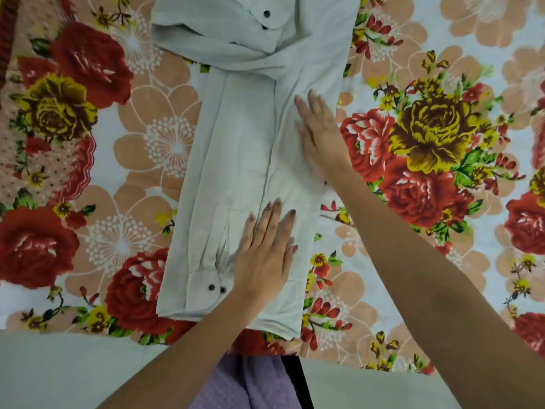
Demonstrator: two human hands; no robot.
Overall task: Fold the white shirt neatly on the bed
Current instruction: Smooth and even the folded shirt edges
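The left hand [265, 255] lies flat, fingers straight, on the near end of the white shirt [244, 160]; the right hand [320, 134] presses flat farther up its right side. The shirt, folded into 1 long strip, lies on the floral bedsheet [442, 84]; its long axis runs away from the person, so the left hand is nearer the hem, likely lifted next.
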